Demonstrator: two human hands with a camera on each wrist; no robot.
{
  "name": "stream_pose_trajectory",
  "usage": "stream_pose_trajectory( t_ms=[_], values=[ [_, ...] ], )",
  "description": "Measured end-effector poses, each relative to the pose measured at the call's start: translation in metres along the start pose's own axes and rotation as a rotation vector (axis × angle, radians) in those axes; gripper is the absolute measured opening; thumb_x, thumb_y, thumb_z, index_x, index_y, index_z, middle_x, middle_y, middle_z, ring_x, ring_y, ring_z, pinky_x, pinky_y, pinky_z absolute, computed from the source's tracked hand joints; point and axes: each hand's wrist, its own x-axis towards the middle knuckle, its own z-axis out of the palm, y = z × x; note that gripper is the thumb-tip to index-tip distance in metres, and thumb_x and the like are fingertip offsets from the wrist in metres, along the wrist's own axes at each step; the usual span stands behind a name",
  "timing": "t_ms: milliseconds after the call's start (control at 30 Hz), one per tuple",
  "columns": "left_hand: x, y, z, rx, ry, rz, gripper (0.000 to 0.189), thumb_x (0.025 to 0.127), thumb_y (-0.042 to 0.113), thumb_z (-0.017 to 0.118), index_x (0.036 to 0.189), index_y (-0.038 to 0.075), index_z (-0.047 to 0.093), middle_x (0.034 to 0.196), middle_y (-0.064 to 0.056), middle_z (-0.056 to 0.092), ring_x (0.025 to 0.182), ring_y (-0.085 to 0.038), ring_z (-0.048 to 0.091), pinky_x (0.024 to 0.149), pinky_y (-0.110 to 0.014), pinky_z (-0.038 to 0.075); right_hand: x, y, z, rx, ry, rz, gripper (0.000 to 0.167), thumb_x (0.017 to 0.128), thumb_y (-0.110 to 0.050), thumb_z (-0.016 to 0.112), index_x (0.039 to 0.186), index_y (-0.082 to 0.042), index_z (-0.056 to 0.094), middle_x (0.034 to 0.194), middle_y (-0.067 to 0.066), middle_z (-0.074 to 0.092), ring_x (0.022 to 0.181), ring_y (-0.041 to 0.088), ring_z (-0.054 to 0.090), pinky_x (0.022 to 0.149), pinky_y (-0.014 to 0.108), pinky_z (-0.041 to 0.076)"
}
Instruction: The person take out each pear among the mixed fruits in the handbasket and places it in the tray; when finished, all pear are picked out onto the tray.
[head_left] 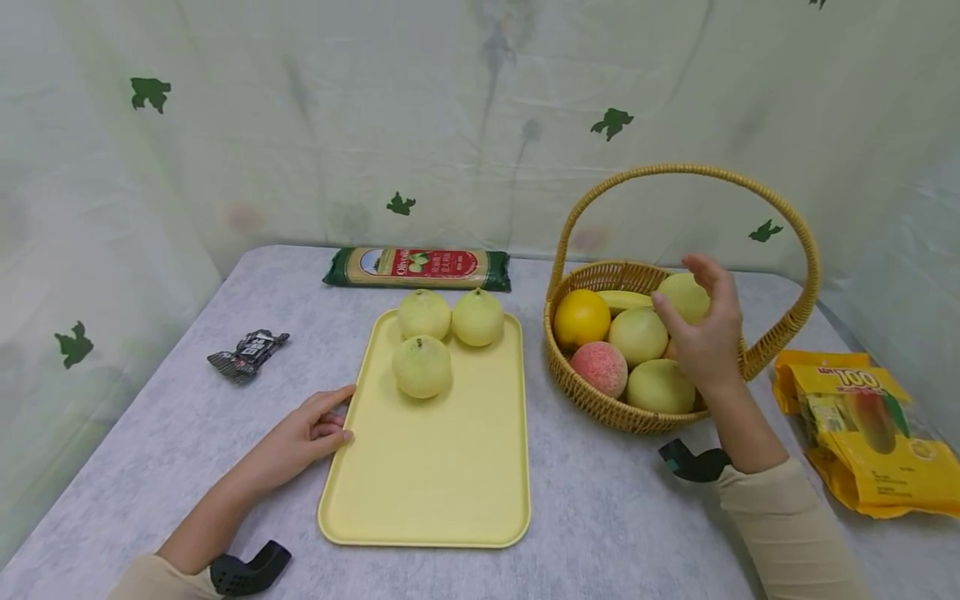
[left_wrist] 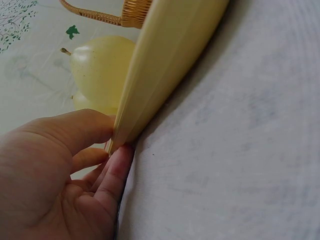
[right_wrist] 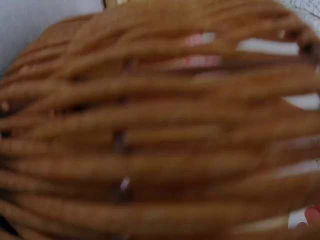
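My left hand (head_left: 303,437) is at the left rim of a yellow tray (head_left: 435,492). In the left wrist view its thumb and fingers pinch the edge of that tray (left_wrist: 170,55). Three pale green pears (head_left: 422,367) sit at the tray's far end. Over the right side of a wicker basket (head_left: 600,412) is my right hand (head_left: 708,333), thumb and fingers spread apart beside a pale green pear (head_left: 684,292). Whether it touches that pear I cannot tell. The right wrist view shows mostly blurred basket weave (right_wrist: 150,110), with a fingertip at the lower right edge.
The basket also holds an orange (head_left: 582,319), a peach (head_left: 600,369), a banana (head_left: 624,300) and more pears (head_left: 660,387); its tall handle (head_left: 678,169) arches above. A pasta packet (head_left: 420,267) lies behind the tray, a black wrapper (head_left: 251,354) left, a yellow bag (head_left: 873,442) right.
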Motion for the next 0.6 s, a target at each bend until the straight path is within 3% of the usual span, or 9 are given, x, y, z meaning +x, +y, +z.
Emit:
stream_pose_trajectory(
  t_ms=[267, 433, 600],
  values=[
    [0.0000, 0.0037, 0.0004, -0.006, -0.002, -0.006, 0.063, 0.086, 0.013, 0.061, 0.139, 0.000, 0.029, 0.125, -0.018, 0.037, 0.095, -0.019, 0.047, 0.076, -0.019, 0.044, 0.0002, 0.0110, -0.0048, 0.010, 0.039, 0.085, 0.052, 0.076, 0.001, 0.067, 0.123, 0.005, 0.044, 0.120, 0.013, 0.048, 0.114, 0.018, 0.040, 0.097, 0.026, 0.028],
    [-0.0003, 0.0036, 0.0004, -0.003, 0.001, -0.013, 0.063, 0.086, 0.012, 0.061, 0.139, 0.000, 0.029, 0.125, -0.018, 0.037, 0.094, -0.019, 0.047, 0.076, -0.020, 0.044, 0.0018, 0.0044, -0.0055, 0.007, 0.018, 0.153, 0.053, 0.077, 0.002, 0.066, 0.124, 0.010, 0.041, 0.122, 0.020, 0.045, 0.116, 0.023, 0.038, 0.099, 0.027, 0.026],
    [-0.0007, 0.0036, 0.0001, 0.008, 0.001, -0.016, 0.064, 0.086, 0.014, 0.062, 0.139, 0.000, 0.029, 0.125, -0.017, 0.038, 0.095, -0.020, 0.047, 0.076, -0.020, 0.044, 0.0026, 0.0085, -0.0080, -0.033, -0.022, 0.237, 0.058, 0.079, -0.004, 0.067, 0.128, 0.005, 0.037, 0.128, 0.017, 0.041, 0.120, 0.022, 0.034, 0.101, 0.026, 0.022]
  ],
)
